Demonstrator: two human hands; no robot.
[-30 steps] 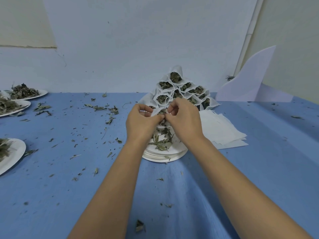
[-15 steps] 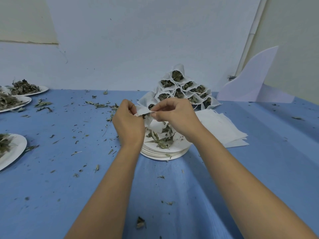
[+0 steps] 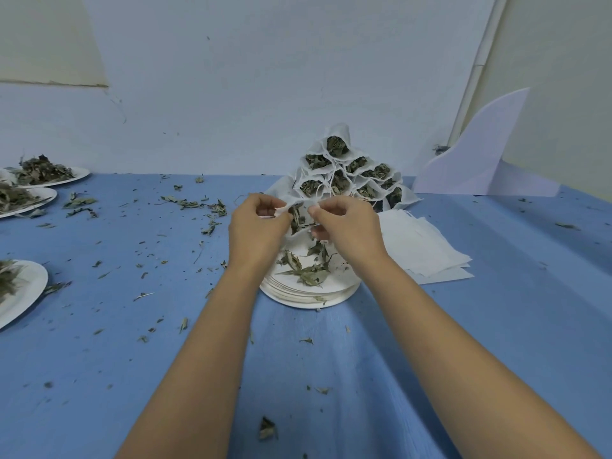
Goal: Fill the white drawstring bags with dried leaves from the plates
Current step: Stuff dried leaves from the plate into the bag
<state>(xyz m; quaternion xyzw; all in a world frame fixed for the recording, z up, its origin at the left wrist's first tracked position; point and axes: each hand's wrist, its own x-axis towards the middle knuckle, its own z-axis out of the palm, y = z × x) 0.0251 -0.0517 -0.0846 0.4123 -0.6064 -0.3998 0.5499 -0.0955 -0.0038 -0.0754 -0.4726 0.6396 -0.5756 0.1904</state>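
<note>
Both my hands, left (image 3: 256, 223) and right (image 3: 346, 223), pinch rim of bag (image 3: 299, 217), fingers tight, above plate stack (image 3: 311, 294). Bag light, floppy; leaves brittle. Grip mouth edges, never crush body.

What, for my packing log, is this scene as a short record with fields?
held bag: white, leaves inside, above the plate stack
left hand: pinches its left edge
right hand: pinches its right edge
plate stack: few loose leaves on top
filled bags: piled behind the plate stack
empty bags: flat pile, right of the plates
</note>
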